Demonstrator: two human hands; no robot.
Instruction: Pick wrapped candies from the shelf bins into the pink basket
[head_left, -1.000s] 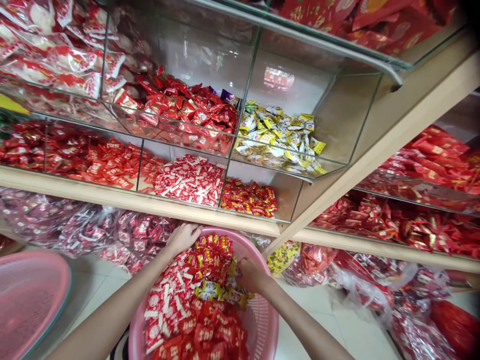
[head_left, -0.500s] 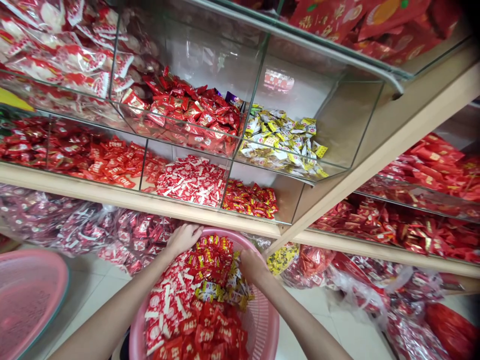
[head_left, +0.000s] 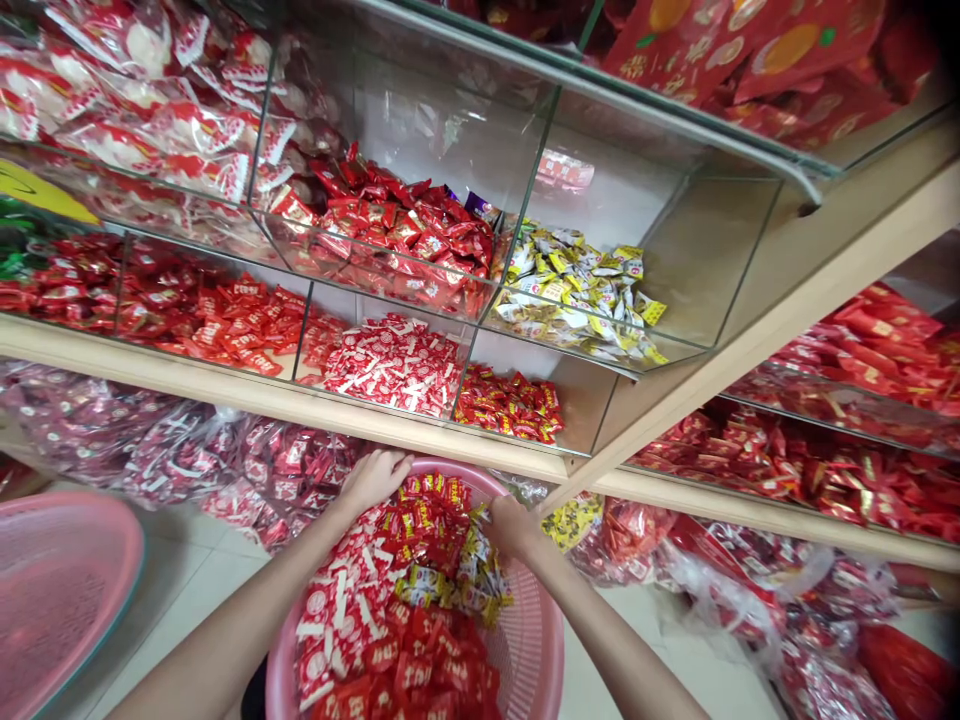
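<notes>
A round pink plastic basket [head_left: 534, 640] stands low in front of me, holding heaps of wrapped sweets. My left hand [head_left: 377, 478] grips its far rim on the left, fingers bent over the edge. At the right rim my right hand [head_left: 512, 527] is closed; its fingertips are hidden. Red-and-white wrapped candies [head_left: 337, 610] fill the basket's left side. Plain red packets [head_left: 420, 665] lie nearest me. Red candies with yellow print [head_left: 427, 525] are at the far side, and yellow-and-white candies [head_left: 480, 575] lie beside my right hand.
Beyond the basket, a wooden shelf [head_left: 465, 440] carries glass bins of sorted sweets, including yellow-and-white ones [head_left: 577, 290]. Bagged sweets [head_left: 300, 460] lie on the floor beneath. Another pink basket [head_left: 112, 560] is at left. A slanting wooden post [head_left: 675, 380] rises at right.
The view has shifted slightly, so the shelves and basket appear a little further right. Both hands keep their places on the basket, and the sweets inside lie as before.
</notes>
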